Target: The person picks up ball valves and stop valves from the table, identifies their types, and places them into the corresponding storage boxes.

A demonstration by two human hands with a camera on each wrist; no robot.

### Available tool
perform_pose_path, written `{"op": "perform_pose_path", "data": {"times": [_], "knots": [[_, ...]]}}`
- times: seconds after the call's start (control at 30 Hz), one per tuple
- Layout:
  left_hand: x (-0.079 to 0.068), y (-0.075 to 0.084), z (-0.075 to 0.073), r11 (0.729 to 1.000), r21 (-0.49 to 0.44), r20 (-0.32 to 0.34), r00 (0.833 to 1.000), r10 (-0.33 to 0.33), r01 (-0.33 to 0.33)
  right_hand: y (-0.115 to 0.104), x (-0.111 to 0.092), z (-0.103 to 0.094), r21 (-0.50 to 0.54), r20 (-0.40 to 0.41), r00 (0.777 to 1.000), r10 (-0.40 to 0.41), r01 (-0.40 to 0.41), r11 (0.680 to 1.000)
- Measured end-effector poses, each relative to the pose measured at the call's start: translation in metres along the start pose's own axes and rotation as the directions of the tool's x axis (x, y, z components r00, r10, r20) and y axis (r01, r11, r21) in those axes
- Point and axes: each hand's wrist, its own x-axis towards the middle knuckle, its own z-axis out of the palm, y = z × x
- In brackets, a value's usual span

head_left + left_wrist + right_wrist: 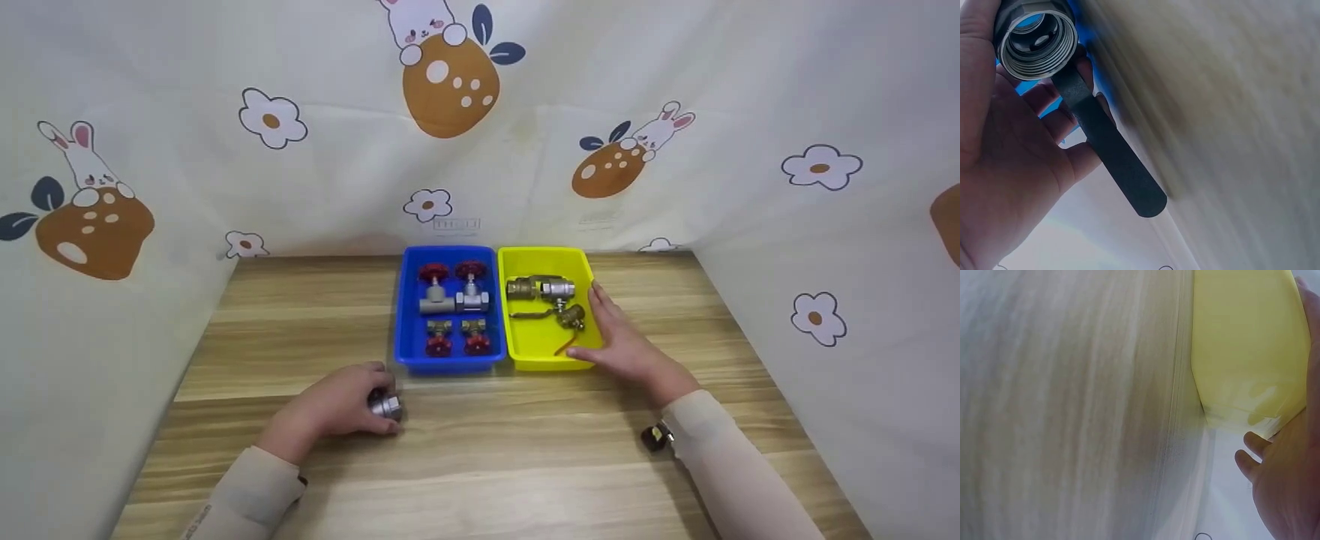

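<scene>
My left hand grips a metal ball valve low over the table, left of the blue bin's front corner. In the left wrist view the valve's threaded opening faces the camera, and a flat dark lever slants down past my fingers. My right hand rests against the right side of the yellow bin, fingers extended along the side and thumb at the front corner. Inside that bin lie more valves, among them a silver one and a small brass one with a red lever.
Left of the yellow bin and close beside it stands a blue bin, holding several valves with red handwheels in two rows. Both bins sit near the back of the wood-grain table. Printed cloth walls enclose the back and sides.
</scene>
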Motion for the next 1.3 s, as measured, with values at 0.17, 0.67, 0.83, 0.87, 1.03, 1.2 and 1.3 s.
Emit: {"op": "perform_pose_path", "data": {"times": [0.17, 0.67, 0.83, 0.87, 1.03, 1.2, 1.3], "knots": [[0.000, 0.002, -0.002, 1.000, 0.006, -0.005, 1.000, 0.015, -0.015, 0.000, 0.000, 0.000, 0.001, -0.002, 1.000, -0.005, 0.005, 1.000], [0.003, 0.017, -0.013, 1.000, 0.002, -0.009, 1.000, 0.029, -0.029, 0.000, 0.001, 0.000, -0.009, -0.002, 1.000, -0.011, 0.011, 1.000], [0.004, 0.024, -0.017, 1.000, -0.011, 0.004, 1.000, 0.008, -0.008, 0.001, 0.001, 0.001, -0.021, -0.006, 1.000, -0.017, 0.016, 1.000], [0.004, 0.025, -0.018, 1.000, -0.010, 0.004, 1.000, 0.006, -0.005, 0.000, 0.001, 0.001, -0.017, -0.007, 1.000, -0.013, 0.013, 1.000], [0.007, 0.033, -0.024, 1.000, -0.013, 0.014, 1.000, -0.015, 0.015, -0.001, 0.001, 0.000, -0.013, -0.010, 1.000, -0.008, 0.008, 1.000], [0.010, 0.042, -0.032, 1.000, 0.007, 0.010, 1.000, 0.018, -0.019, -0.001, 0.000, 0.000, -0.001, -0.009, 1.000, -0.004, 0.004, 1.000], [0.014, 0.047, -0.035, 0.996, 0.056, -0.007, 0.998, 0.063, -0.062, 0.000, 0.000, 0.001, 0.014, -0.011, 1.000, -0.004, 0.004, 1.000]]}}
